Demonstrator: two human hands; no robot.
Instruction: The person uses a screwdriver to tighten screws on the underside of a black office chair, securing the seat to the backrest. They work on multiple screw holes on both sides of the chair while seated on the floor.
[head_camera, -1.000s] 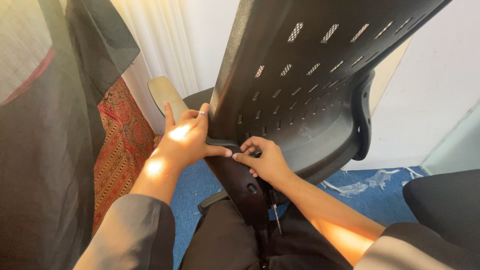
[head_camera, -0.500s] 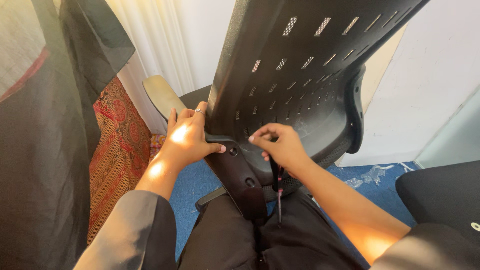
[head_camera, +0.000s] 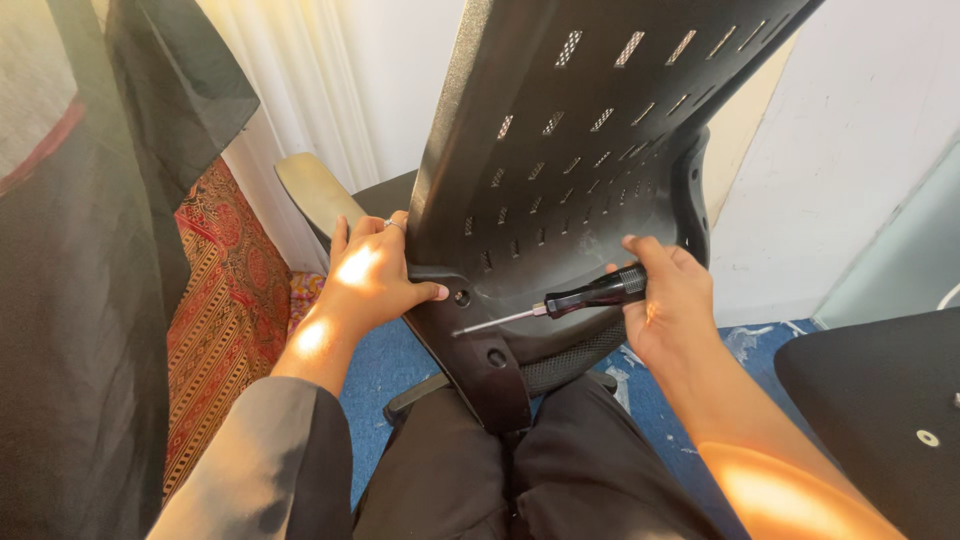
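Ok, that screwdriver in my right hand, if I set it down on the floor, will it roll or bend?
The screwdriver looks stiff: its thin metal shaft runs straight from the black handle. The rounded handle suggests it would probably roll. It seems light, since the right hand holds it by the fingers alone.

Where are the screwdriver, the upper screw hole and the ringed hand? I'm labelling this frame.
screwdriver (head_camera: 598, 292), head view, on its black handle.
upper screw hole (head_camera: 461, 297), head view, on the hole's centre.
left hand (head_camera: 370, 280), head view, back of the hand.

Left hand (head_camera: 372, 283) lies flat, fingers spread; right hand (head_camera: 672, 300) curls in a closed grip (thumb up).
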